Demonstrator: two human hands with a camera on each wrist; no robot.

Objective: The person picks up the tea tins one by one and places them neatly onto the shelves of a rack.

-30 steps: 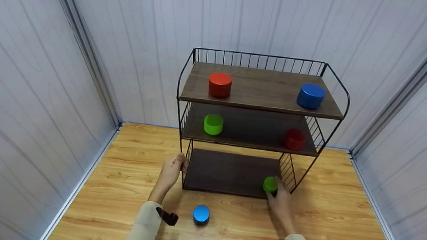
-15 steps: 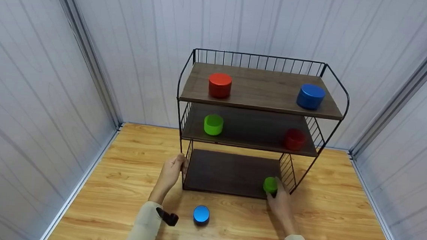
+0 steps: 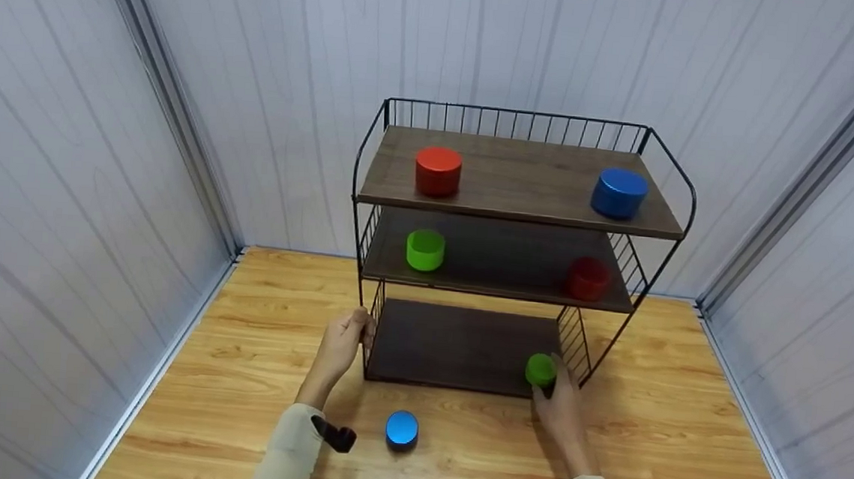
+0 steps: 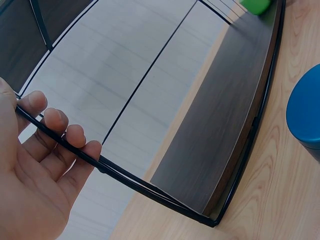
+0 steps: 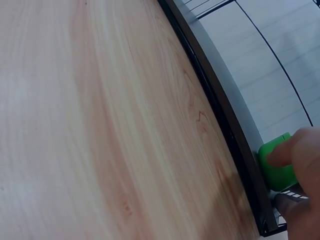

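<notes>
My left hand [image 3: 343, 339] grips the left front post of a three-tier black wire rack [image 3: 364, 280], level with the space above its bottom shelf. In the left wrist view, the fingers [image 4: 75, 137] curl behind the thin black rod [image 4: 125, 176]. At the right end of the dark bottom shelf [image 3: 457, 347], my right hand [image 3: 559, 406] holds a small round green container [image 3: 540, 371], thumb on its near side and fingers on its right. Part of that container [image 5: 276, 167] is covered by the hand in the right wrist view. A round blue tin [image 3: 402, 429] stands on the wooden floor between the forearms.
On the top shelf [image 3: 521, 178] stand a red tin [image 3: 438, 173] at left and a blue tin [image 3: 619, 193] at right. The middle shelf [image 3: 501, 260] bears a green container [image 3: 425, 251] and a dark red one [image 3: 587, 279]. Pale panel walls [image 3: 311, 171] enclose the back and sides.
</notes>
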